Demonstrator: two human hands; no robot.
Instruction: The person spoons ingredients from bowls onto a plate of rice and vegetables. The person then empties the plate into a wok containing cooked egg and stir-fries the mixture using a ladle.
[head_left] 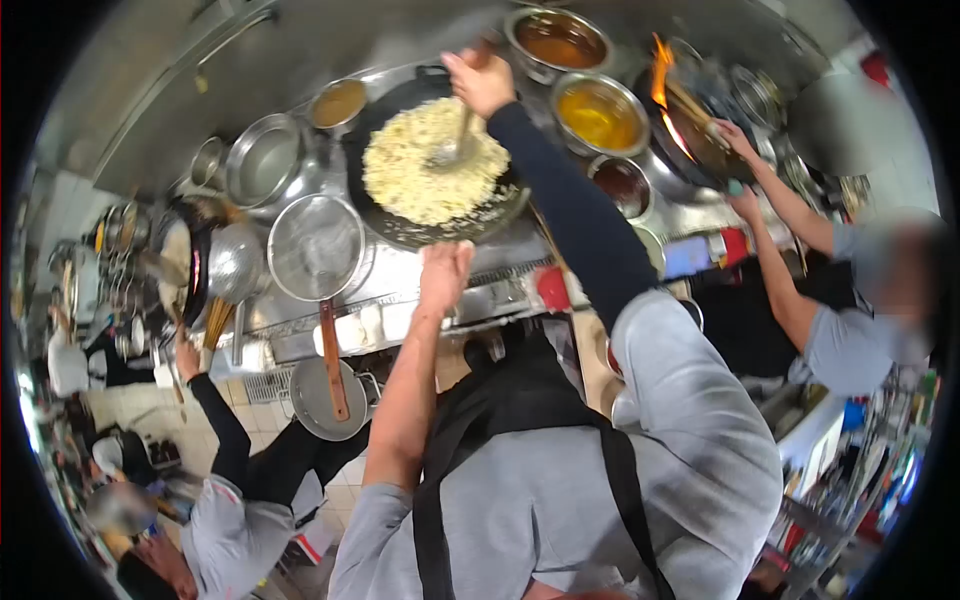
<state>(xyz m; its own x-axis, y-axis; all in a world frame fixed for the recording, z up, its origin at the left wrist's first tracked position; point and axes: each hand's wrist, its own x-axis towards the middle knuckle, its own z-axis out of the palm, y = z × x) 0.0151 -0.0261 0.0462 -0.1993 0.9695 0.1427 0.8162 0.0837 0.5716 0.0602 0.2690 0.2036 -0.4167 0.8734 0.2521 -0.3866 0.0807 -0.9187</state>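
Note:
A black wok [392,232] stands in front of me on the stove, holding a broad mound of pale yellow fried rice [420,180]. My right hand [482,82] reaches over it from the right, closed around the handle of a metal ladle [464,130]. The ladle's bowl rests in the rice near the middle. At the wok's near rim, my left hand [446,270] is closed on the edge; its fingertips are partly hidden.
Beside the wok stand a strainer [316,248] with a wooden handle, a bowl of yellow oil [600,115], a bowl of brown liquid [560,42] and a steel pot [263,165]. At right, a co-worker handles a flaming wok [690,150]; another works at left.

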